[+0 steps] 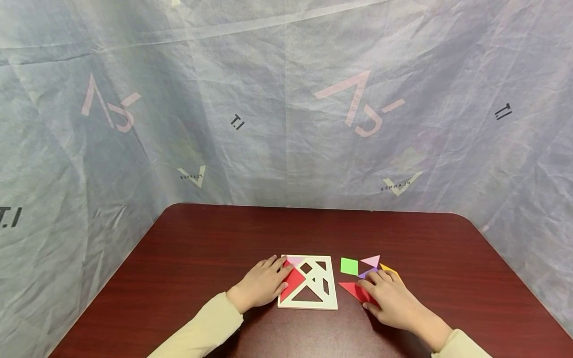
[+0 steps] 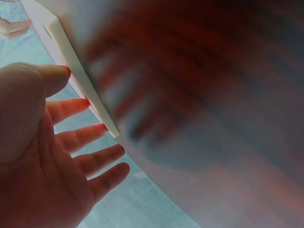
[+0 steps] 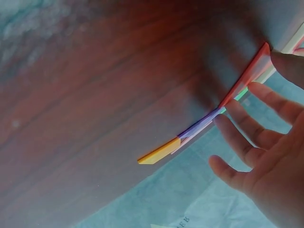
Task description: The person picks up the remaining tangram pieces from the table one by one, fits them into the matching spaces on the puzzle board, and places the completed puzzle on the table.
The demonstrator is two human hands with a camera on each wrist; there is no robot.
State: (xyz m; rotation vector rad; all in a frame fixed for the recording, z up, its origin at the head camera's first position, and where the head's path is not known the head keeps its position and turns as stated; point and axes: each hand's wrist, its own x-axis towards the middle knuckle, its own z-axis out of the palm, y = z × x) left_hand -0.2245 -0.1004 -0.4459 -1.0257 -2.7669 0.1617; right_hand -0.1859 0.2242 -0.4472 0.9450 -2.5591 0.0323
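My left hand [image 1: 261, 284] lies flat, steadying the white puzzle frame [image 1: 309, 303]; my right hand [image 1: 389, 298] presses straight fingers on the red triangle [image 1: 351, 289]. I'd slide it slowly.

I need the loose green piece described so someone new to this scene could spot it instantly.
On the dark red table, look just right of the white puzzle frame, in the cluster of loose flat pieces above the right hand. The green piece is the leftmost one, nearest the frame. It is the only square and the only green one; its neighbours are pink, purple, orange and red.
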